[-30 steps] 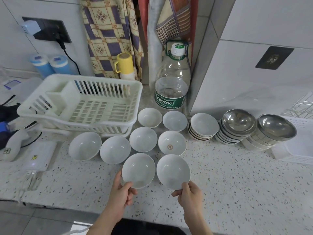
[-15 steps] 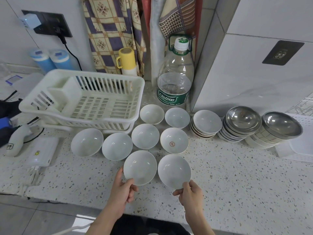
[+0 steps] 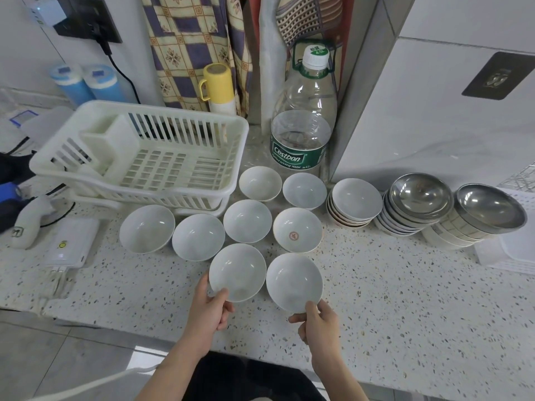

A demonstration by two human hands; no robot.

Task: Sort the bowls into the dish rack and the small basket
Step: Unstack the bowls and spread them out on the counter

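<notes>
Head view — left hand [image 3: 210,312] pinching one white bowl [image 3: 237,272], right hand [image 3: 318,325] another bowl [image 3: 293,282]

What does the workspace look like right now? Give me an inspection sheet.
Surface: speckled countertop.
Job's things: eight loose white bowls; three stacks at right, two topped by steel bowls; dish rack holds no bowls; white basket at right edge.
Clutter: water bottle, yellow mug, power bank.
Grippers: left hand pinches near-left bowl; right hand pinches near-right bowl.
Cables: black cord from wall outlet.
Surroundings: patterned cloth, tiled wall.
</notes>
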